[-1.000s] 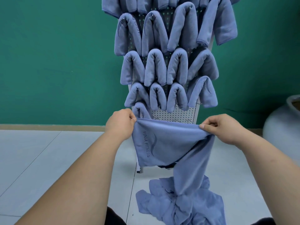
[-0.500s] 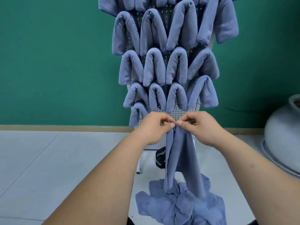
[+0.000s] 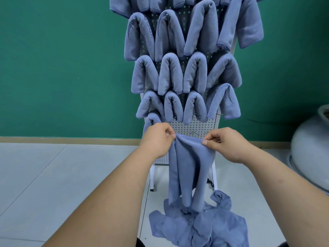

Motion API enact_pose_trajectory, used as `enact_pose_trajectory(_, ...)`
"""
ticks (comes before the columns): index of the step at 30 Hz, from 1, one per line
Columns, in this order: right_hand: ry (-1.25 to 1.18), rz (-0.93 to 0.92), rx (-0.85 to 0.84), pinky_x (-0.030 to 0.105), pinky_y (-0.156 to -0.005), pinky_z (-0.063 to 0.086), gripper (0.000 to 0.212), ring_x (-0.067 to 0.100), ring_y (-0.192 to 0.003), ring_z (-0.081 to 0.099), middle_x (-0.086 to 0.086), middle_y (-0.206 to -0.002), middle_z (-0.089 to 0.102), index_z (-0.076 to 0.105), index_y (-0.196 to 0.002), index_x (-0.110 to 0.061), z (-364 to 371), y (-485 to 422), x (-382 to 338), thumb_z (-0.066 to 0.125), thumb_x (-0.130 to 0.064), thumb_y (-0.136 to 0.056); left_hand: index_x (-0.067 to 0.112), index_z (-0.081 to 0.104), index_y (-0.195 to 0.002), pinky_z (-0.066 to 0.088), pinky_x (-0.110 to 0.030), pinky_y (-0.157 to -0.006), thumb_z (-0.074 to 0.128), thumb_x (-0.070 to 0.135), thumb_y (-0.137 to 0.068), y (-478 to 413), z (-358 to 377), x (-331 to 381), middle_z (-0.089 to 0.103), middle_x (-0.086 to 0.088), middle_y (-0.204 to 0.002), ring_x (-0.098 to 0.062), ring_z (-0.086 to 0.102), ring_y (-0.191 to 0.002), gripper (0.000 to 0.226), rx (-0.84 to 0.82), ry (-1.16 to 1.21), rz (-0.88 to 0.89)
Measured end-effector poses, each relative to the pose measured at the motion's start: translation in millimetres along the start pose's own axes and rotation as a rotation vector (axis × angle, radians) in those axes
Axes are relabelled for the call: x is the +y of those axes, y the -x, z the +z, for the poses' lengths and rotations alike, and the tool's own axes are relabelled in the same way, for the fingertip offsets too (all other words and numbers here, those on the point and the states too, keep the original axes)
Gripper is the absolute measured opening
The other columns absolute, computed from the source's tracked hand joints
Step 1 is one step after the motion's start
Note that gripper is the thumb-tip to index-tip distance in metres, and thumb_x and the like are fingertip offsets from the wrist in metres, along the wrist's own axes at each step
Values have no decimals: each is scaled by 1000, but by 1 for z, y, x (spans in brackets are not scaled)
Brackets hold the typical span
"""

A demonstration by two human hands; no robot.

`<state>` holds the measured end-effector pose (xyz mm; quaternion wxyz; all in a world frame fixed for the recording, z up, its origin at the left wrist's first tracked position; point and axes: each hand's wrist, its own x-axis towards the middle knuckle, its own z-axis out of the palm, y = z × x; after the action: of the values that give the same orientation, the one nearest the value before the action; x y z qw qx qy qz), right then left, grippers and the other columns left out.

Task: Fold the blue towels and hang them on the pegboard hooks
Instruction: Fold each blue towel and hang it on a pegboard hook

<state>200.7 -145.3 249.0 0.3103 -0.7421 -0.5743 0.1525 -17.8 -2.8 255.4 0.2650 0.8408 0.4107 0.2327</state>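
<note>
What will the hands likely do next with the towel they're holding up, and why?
Probably raise the towel and drape it over a free hook on the pegboard. The left hand and right hand pinch its top edge, it hangs in narrow folds, and the lowest row holds only one hung towel.

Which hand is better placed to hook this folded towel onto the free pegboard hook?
Right hand, marginally: it pinches the towel nearer the bare hook; the left hand pinches beside an already hung towel.
</note>
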Motion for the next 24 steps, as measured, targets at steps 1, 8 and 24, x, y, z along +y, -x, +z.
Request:
enact_pose_trajectory(1, 24, 6, 32, 29, -73, 54, 14, 14, -79, 69, -11, -79, 74, 74, -82, -34, -1, 0, 2, 74, -37, -95, 27, 70, -96, 49, -28, -66, 69, 27, -99, 0, -1, -3, 65, 9, -76, -13, 62, -74, 3, -5, -33, -5)
enact_pose_trajectory(8, -30, -126, 48, 30, -77, 55, 9, 8, -78, 68, -12, -79, 74, 76, -86, -36, 11, -2, -20, 75, -38, -95, 30, 72, -121, 52, -27, -63, 72, 26, -98, 7, 12, 12, 66, 9, -70, -8, 58, -58, 23, -241, 225, 152)
enact_pose_trajectory(24, 140, 83, 55, 25, -76, 52, 6, 5, -88, 70, -17, -87, 76, 77, -89, -34, -21, 3, 14, 77, -37, -94, 24, 69, -86, 43, -29, -68, 65, 20, -98, -8, -15, -28, 63, 10, -71, -11, 58, -68, 13, 109, 65, -133)
